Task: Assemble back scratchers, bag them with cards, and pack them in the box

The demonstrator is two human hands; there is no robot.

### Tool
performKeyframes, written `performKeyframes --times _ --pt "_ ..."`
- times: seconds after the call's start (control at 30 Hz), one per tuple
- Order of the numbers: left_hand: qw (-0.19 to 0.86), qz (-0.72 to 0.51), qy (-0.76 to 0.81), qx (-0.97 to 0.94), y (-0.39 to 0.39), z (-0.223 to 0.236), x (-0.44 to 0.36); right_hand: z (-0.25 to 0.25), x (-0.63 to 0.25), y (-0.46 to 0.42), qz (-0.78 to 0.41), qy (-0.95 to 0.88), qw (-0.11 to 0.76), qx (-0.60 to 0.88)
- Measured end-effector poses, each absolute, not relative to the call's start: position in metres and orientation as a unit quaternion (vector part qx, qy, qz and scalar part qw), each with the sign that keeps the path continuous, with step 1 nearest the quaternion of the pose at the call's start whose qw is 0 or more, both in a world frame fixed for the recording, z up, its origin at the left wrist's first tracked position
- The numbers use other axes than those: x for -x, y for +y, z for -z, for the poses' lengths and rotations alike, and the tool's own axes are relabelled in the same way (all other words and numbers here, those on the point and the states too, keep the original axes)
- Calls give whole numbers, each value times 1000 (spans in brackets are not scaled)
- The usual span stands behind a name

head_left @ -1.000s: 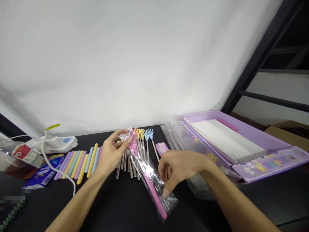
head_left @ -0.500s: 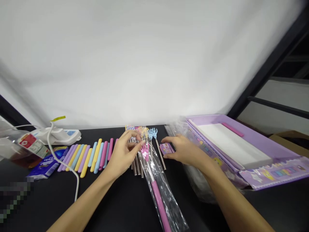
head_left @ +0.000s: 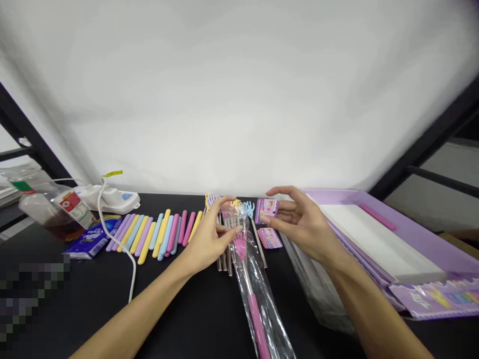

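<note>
A pink back scratcher (head_left: 256, 319) with a hand-shaped head lies inside a long clear plastic bag (head_left: 270, 315). My left hand (head_left: 209, 242) grips the far end of this bag, thumb and forefinger bowed around its mouth. Just to the right, my right hand (head_left: 299, 219) holds a small purple printed card (head_left: 267, 209), thumb in front and fingers behind. Below that card, a small stack of pink and purple cards (head_left: 270, 238) rests on the black table. Blue back scratcher heads (head_left: 248, 208) and metal rods (head_left: 259, 244) lie behind the bag, partly hidden.
Pastel handle tubes (head_left: 149, 234) lie in a row at left, near a white cable (head_left: 132, 264), a power strip (head_left: 125, 202), a blue tissue pack (head_left: 92, 242) and a tilted jar (head_left: 48, 209). At right stand a purple box (head_left: 415, 239) and more clear bags (head_left: 318, 284).
My right hand has lifted a card from the small stack and brought it up beside the bag's mouth. My left hand stays at the bag. The view has shifted slightly left.
</note>
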State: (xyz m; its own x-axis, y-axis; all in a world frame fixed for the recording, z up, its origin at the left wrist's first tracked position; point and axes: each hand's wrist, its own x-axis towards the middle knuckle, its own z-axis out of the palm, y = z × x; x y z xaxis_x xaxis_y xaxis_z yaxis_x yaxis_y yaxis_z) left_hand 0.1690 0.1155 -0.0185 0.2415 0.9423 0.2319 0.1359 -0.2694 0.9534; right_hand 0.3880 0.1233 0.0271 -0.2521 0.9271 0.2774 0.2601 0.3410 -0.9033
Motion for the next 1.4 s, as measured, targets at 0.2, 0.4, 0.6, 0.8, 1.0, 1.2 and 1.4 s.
performKeyframes --times 0.2,0.4,0.6,0.8,1.0,1.2,1.4 --pt "458 -469 383 -651 116 18 -169 -60 -371 132 -234 -867 206 389" --pt "471 -477 380 -637 115 19 -168 -78 -358 145 -84 -916 176 350" --pt "487 -485 371 -624 114 18 -166 -76 -357 149 -58 -917 184 348" --pt "417 -437 397 -691 115 19 -165 -73 -365 156 -89 -909 182 365" --pt "386 -437 414 -699 115 19 -165 -86 -379 149 -136 -891 201 383" --pt "421 -435 409 -683 115 18 -163 -84 -374 144 -177 -911 161 336" --pt "430 -440 407 -675 112 17 -164 -71 -360 149 -88 -926 216 296"
